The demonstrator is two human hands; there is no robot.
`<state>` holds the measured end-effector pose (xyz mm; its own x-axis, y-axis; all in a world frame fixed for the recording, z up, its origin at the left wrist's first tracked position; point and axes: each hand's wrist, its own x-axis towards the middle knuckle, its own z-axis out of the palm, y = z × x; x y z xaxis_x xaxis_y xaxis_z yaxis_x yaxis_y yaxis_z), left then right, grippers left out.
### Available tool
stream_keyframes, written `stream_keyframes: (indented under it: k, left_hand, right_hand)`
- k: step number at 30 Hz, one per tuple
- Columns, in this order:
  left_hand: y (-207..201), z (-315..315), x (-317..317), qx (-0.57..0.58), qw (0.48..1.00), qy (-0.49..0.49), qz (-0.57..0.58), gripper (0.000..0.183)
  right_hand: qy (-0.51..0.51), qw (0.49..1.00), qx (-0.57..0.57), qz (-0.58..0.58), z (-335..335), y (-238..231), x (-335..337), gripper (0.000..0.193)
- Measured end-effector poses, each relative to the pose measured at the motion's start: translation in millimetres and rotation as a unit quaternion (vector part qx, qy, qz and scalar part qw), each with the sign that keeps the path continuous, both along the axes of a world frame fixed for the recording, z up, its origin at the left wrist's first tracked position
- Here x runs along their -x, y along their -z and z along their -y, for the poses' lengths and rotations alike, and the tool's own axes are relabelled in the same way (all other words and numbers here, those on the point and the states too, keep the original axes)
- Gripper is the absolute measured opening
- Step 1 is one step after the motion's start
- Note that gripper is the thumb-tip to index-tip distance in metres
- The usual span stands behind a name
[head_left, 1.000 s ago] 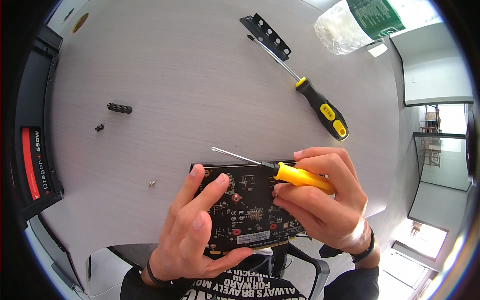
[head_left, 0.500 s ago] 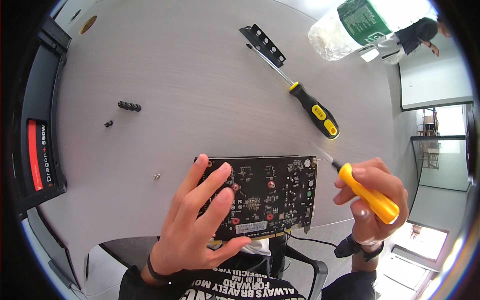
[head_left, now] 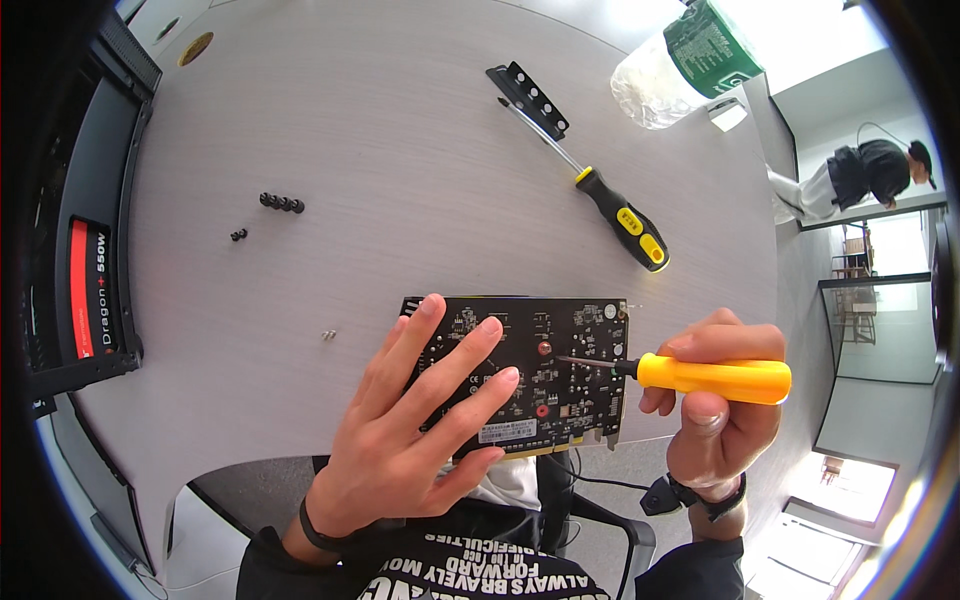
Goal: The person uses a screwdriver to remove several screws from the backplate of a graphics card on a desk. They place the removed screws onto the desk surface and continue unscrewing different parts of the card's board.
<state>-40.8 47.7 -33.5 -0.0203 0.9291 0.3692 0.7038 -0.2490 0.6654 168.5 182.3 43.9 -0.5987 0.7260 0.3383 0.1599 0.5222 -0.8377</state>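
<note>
Spreads left hand (head_left: 410, 440) over graphics card (head_left: 530, 388) at counter's (head_left: 230, 390) near edge. Pinches yellow-handled screwdriver (head_left: 690, 377) in right hand (head_left: 730, 438); might slip, scratching circuitry (head_left: 590, 385).

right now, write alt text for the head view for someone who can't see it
A left hand is spread across a black circuit board while the right hand holds a yellow screwdriver, its tip over the board. Also on the table are a black-handled screwdriver, bracket, bottle and tiny silver screws.

The shirt (head_left: 480, 555) and the black unit (head_left: 95, 240) bear white lettering, the circuit board (head_left: 565, 388) and green bottle wrap (head_left: 712, 45) small print.
</note>
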Motion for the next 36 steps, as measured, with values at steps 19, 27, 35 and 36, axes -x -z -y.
stream_keyframes:
  k: [19,27,35,36]
  left_hand:
    - [3.0,-2.7,-1.8,0.002,1.0,-0.003,0.01,0.047]
    - [1.3,-2.8,-2.2,-0.001,1.0,-0.006,0.004,0.048]
    - [-1.6,-1.1,-2.8,-0.007,1.0,-0.007,0.005,0.048]
    - [-1.5,-0.9,-3.2,-0.008,1.0,-0.009,0.009,0.048]
  right_hand:
    - [-0.021,0.999,-0.036,0.006,-4.7,10.5,5.1,0.032]
    - [-0.05,0.994,-0.093,0.023,-7.8,9.3,4.3,0.033]
    - [-0.086,0.98,-0.167,0.074,-4.8,-5.2,8.4,0.04]
    - [-0.085,0.979,-0.169,0.072,-4.4,-5.7,8.3,0.04]
